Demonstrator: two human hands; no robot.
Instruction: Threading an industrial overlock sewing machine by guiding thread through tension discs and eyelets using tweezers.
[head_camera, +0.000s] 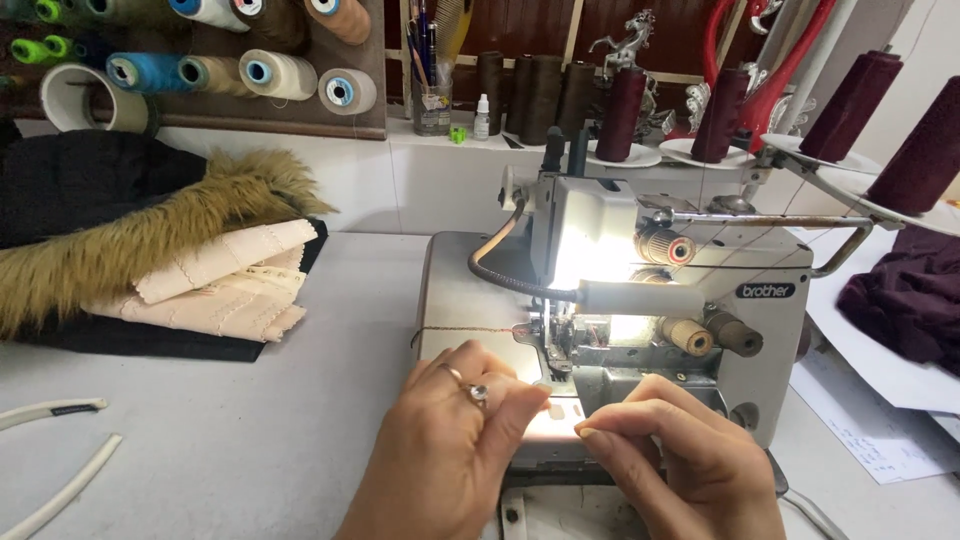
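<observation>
Both hands are in front of the sewing machine (640, 300), just below its lit needle area. The left hand (450, 440) has its fingers pinched together near the thread (470, 330); whether it holds thread I cannot tell. The right hand (680, 460) has its fingers pinched too, beside the machine's front plate on the desk (200, 440).

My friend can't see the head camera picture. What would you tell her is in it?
Two bare hands, the left hand wearing a ring and the right hand, pinch together in front of a lit grey sewing machine on a grey table. Folded beige fabric and brown fur trim lie to the left, with thread spools on the wall behind.
</observation>
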